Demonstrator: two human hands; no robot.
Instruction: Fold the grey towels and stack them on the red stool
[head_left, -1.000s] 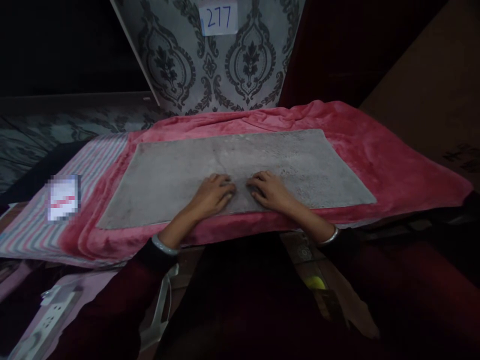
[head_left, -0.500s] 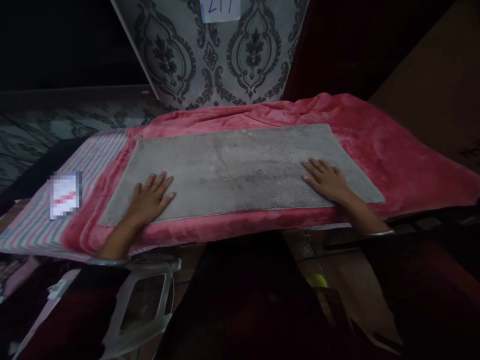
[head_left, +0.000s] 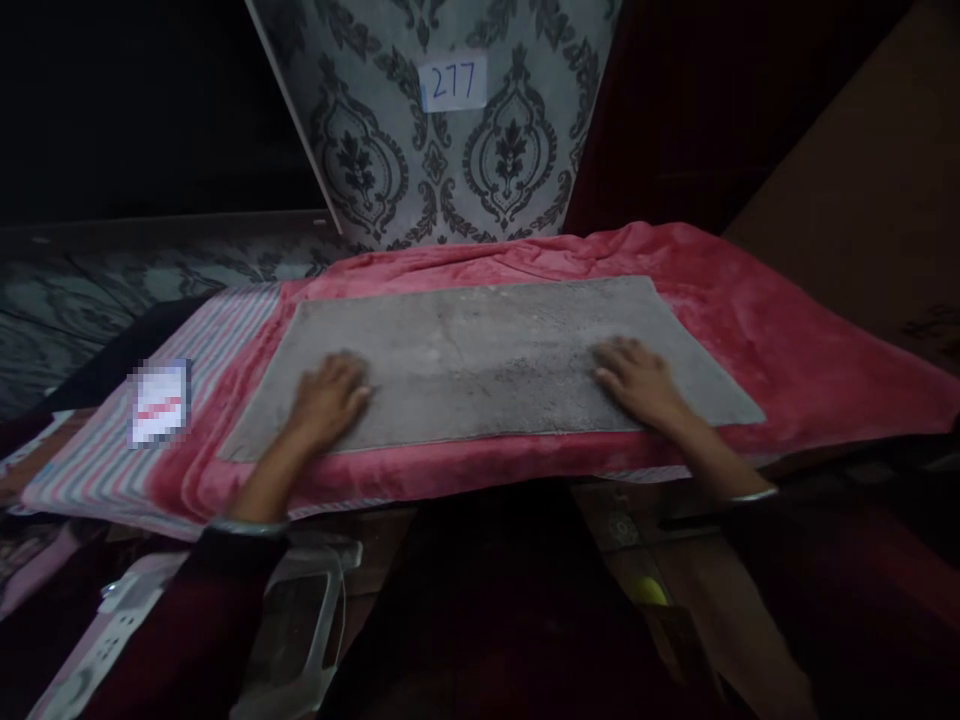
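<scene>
A grey, short-pile mat (head_left: 480,370) lies spread out flat on a pink plush blanket (head_left: 810,360), with darker specks and faint creases toward its middle and right. My left hand (head_left: 330,400) rests palm down near the mat's left end, blurred by motion, its fingers apart. Toward the right end, my right hand (head_left: 637,380) also lies palm down on the pile with fingers spread, slightly smeared. Neither hand grasps anything.
Left of the blanket is a striped cloth (head_left: 244,310) bearing a pixelated white card (head_left: 159,402). A paper marked 277 (head_left: 454,82) hangs on the patterned wall behind. A dark screen (head_left: 150,110) stands at upper left; a pale plastic stool (head_left: 315,620) is below.
The view has tilted up, bringing the whole 277 paper into sight. Both hands have shifted slightly inward over the mat, which stays flat.
</scene>
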